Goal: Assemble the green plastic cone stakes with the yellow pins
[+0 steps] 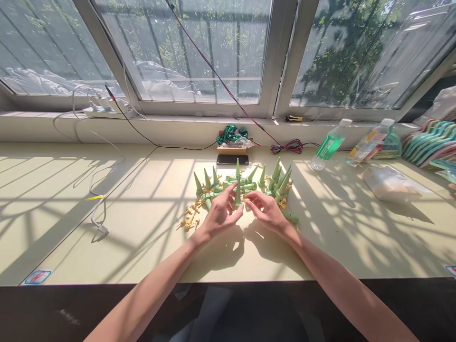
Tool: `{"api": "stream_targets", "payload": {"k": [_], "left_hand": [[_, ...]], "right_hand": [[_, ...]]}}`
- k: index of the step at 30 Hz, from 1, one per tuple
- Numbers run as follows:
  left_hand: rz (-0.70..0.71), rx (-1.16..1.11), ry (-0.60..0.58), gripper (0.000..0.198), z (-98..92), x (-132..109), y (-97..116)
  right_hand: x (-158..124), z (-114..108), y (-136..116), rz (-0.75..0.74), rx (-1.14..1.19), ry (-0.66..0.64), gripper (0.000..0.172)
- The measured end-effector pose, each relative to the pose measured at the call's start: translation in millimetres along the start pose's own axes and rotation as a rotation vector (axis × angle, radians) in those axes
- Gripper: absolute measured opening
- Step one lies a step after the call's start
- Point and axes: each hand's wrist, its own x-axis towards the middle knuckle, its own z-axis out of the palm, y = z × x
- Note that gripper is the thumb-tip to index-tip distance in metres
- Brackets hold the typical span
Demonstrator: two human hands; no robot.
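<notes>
My left hand [223, 211] is closed round a slim green cone [238, 191], which points upward between the thumb and fingers. Just to its right, my right hand [264, 207] pinches a small yellow plastic piece [246, 200] near the cone's base. Behind both hands, several green cones [274, 173] stand upright among green tube-like parts [235, 186] lying on the table. A loose group of small yellow plastic pieces [190, 216] lies left of my left hand. One green tube [290, 217] rests beside my right wrist.
A dark phone [232, 159] lies before a small cardboard box [232, 149]. To the right are a green-labelled bottle [328, 146], a second bottle [368, 142], a plastic bag [390, 184] and stacked hangers [432, 142]. A white cable [98, 209] trails across the left side.
</notes>
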Motion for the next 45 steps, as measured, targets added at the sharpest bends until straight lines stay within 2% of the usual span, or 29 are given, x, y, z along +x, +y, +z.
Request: {"api": "stream_targets", "payload": {"k": [6, 15, 45], "left_hand": [[0.017, -0.011, 0.000, 0.064, 1.1, -0.3, -1.1], [-0.001, -0.006, 0.006, 0.063, 0.4, 0.6, 1.0], [-0.015, -0.018, 0.001, 0.064, 0.7, 0.3, 1.2]], "right_hand": [[1.0, -0.2, -2.5, 0.007, -0.018, 0.011, 0.024], [-2.1, 0.3, 1.2, 0.030, 0.098, -0.017, 0.021], [0.6, 1.3, 2.6, 0.028, 0.024, -0.010, 0.020]]}}
